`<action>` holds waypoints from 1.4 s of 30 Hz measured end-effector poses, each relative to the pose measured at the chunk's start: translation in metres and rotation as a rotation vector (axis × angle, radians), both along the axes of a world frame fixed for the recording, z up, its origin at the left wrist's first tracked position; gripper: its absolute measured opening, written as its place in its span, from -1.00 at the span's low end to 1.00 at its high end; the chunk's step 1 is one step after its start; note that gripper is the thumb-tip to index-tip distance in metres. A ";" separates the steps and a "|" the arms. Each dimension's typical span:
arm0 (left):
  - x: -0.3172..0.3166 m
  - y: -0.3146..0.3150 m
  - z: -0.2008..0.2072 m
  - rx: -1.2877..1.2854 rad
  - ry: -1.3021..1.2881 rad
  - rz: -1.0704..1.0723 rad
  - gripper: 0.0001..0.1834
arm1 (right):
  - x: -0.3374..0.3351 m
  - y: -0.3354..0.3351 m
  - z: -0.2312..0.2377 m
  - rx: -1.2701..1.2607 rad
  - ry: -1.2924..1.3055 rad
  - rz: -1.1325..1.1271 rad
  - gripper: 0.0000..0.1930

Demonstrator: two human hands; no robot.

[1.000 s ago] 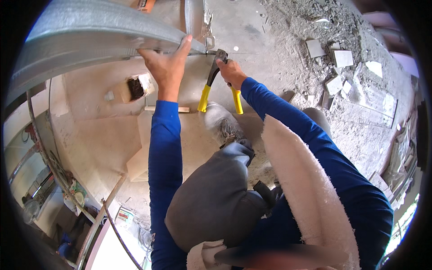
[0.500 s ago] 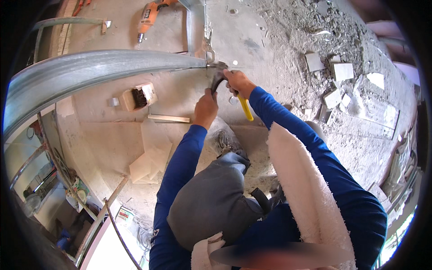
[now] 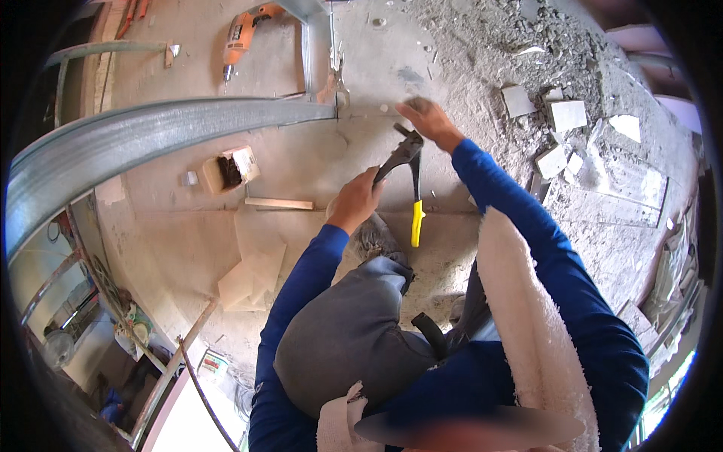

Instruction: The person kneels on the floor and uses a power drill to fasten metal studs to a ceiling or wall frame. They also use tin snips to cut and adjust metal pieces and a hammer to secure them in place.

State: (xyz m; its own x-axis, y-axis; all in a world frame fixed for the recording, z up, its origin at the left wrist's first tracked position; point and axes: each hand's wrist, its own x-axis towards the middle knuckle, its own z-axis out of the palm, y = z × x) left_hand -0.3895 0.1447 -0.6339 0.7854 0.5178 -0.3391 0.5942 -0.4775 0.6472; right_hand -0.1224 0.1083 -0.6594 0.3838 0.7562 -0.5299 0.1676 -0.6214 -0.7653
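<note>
Tool: yellow-handled plier-type tool (image 3: 407, 147), raised in front of you, seen over the floor (image 3: 376, 68).
Left hand (image 3: 357, 200): yours is wrapped around one handle, carrying the tool.
Right hand (image 3: 435, 124): just beyond the head, up and to its right; fingertips blurred, so can't tell if they touch or pinch anything.
Axis: the held handle runs from your left hand up and right to the head; the other drops back toward you, yellow grip (image 3: 417, 224) free. Handles splayed.
Nearer hand: right to the head, left on the handle.
Steel channel (image 3: 188, 124): comes in from your left; its near end sits up-left of the head, clear of both hands.
Drill (image 3: 238, 39): orange, on the floor beyond the channel.
</note>
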 end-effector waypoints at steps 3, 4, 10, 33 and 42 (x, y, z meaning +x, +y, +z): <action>0.008 0.007 -0.009 0.054 -0.112 0.046 -0.53 | -0.002 0.056 -0.009 0.120 -0.247 0.023 -0.31; 0.012 0.014 -0.008 0.031 -0.086 0.094 -0.50 | -0.001 0.076 -0.010 0.110 -0.259 0.025 -0.31; 0.013 0.088 0.059 0.236 -0.442 0.859 -0.07 | -0.003 0.181 0.001 0.182 -0.377 -0.101 -0.38; 0.051 0.136 0.093 0.426 -0.690 0.723 -0.27 | 0.022 0.140 -0.030 0.056 0.054 0.005 -0.56; 0.047 0.132 0.098 0.424 -0.655 0.707 -0.45 | 0.012 0.164 0.003 -0.035 -0.604 0.725 -0.51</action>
